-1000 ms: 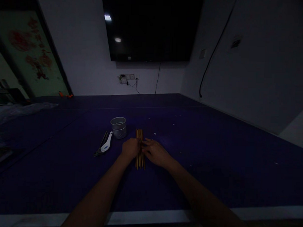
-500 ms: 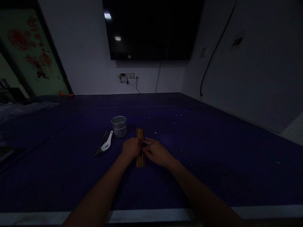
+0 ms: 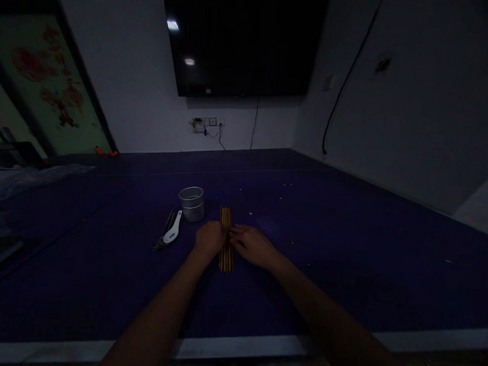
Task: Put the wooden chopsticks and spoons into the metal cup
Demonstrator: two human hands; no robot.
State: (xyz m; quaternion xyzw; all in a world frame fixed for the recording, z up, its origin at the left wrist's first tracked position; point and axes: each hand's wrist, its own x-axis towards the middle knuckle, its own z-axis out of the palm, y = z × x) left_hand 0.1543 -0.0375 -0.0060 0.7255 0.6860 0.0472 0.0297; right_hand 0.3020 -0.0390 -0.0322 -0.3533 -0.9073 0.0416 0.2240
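A bundle of wooden chopsticks (image 3: pixel 226 261) lies lengthwise on the purple tabletop, its ends pointing away from and toward me. My left hand (image 3: pixel 210 238) is closed against the bundle's left side, most fingers curled out of sight. From the right, my right hand (image 3: pixel 253 244) presses its fingertips and thumb on the sticks' other side near the middle. Left of the hands stands a silver metal cup (image 3: pixel 192 205) with small holes low in its wall. Beside it lie a white spoon (image 3: pixel 173 229) with a blue mark and dark metal utensils (image 3: pixel 162 239).
The purple table surface (image 3: pixel 345 250) has a pale front edge (image 3: pixel 242 347) and small white scraps. Clear plastic wrapping (image 3: pixel 48 173) lies at far left, near an orange object (image 3: pixel 106 152). A large dark television (image 3: pixel 249 44) hangs on the wall behind, above sockets (image 3: pixel 209 122).
My left hand has shifted very slightly left. My right fingers have drawn closer together at the chopsticks' side. The chopsticks, cup and spoon look unmoved.
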